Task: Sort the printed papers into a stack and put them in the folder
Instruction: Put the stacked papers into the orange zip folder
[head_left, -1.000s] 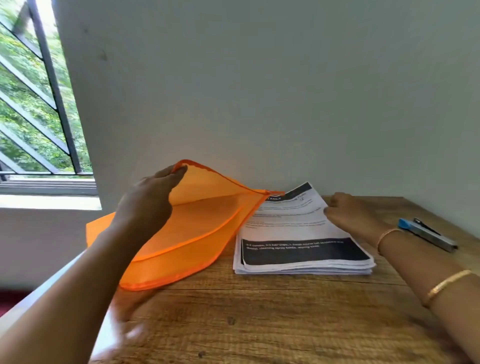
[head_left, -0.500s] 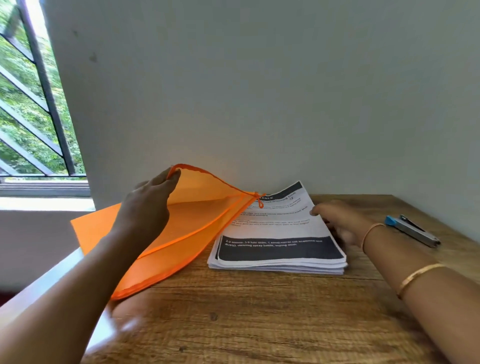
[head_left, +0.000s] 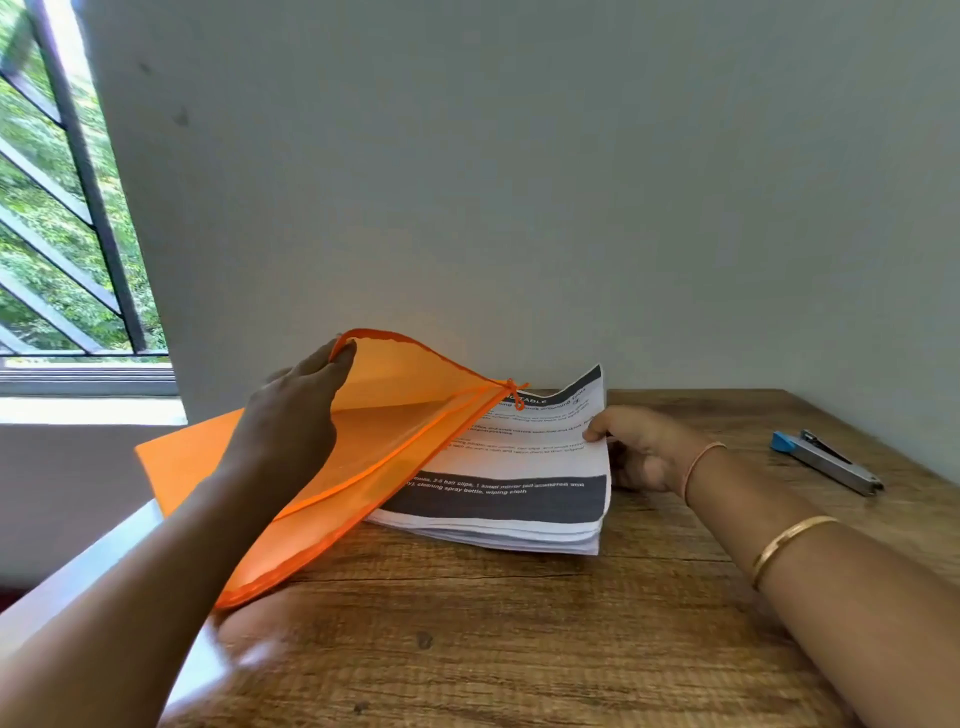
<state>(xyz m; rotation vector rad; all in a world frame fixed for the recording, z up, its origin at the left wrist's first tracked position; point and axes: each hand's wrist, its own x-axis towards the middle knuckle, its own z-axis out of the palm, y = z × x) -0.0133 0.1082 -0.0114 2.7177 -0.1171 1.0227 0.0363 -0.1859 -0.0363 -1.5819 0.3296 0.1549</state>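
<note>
One orange folder (head_left: 405, 431) is seen on the left part of one wooden table (head_left: 519, 649), with its left end reaching out past the table's edge. Its upper flap is pinched at the rim by the left hand (head_left: 291, 415), thumb and fingers closed on the orange edge, and is held raised so that the mouth gapes toward the right. The lower flap is left lying on the table.

One thick stack (head_left: 519, 467) of printed sheets is found just right of the folder, resting on the wood. Two dark bands are printed on the top sheet, one near the far edge and one near the front. The stack's left part is hidden behind the folder's near flap; how far it lies inside cannot be told. The stack's right edge is grasped by the right hand (head_left: 639, 447), with the thumb laid on the top sheet and the fingers curled at the side, and the far right corner is curled upward.

Two bangles (head_left: 795, 540) are worn on the right arm, a thin one at the wrist and a gold one further up. One stapler (head_left: 826, 462), grey with a blue end, is seen well apart at the right of the table. One barred window (head_left: 62, 234) is set left of the plain wall (head_left: 519, 182)
</note>
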